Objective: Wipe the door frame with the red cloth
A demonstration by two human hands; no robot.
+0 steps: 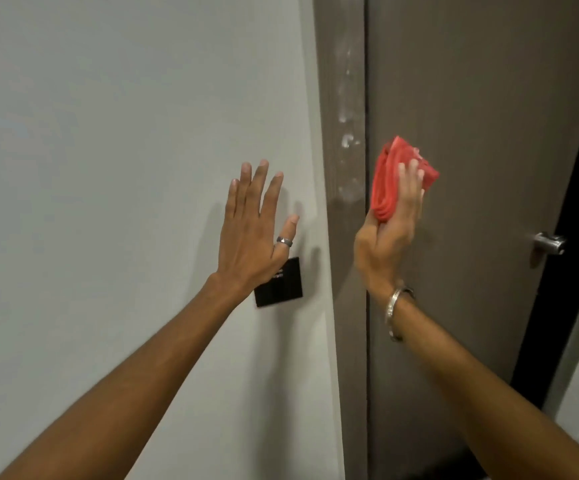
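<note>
A brown door frame point(343, 98) runs vertically between the pale wall and the brown door, with whitish smudges along its upper middle stretch. My right hand point(390, 237) grips a bunched red cloth point(390, 178), held in front of the door just right of the frame. My left hand point(251, 230) is raised flat with fingers spread against the wall, left of the frame, holding nothing.
The brown door point(471, 133) fills the right side, with a metal handle point(549, 243) near its right edge. A black switch plate point(281, 289) sits on the pale wall point(108, 168) below my left hand. A dark gap point(565, 237) runs beyond the door's right edge.
</note>
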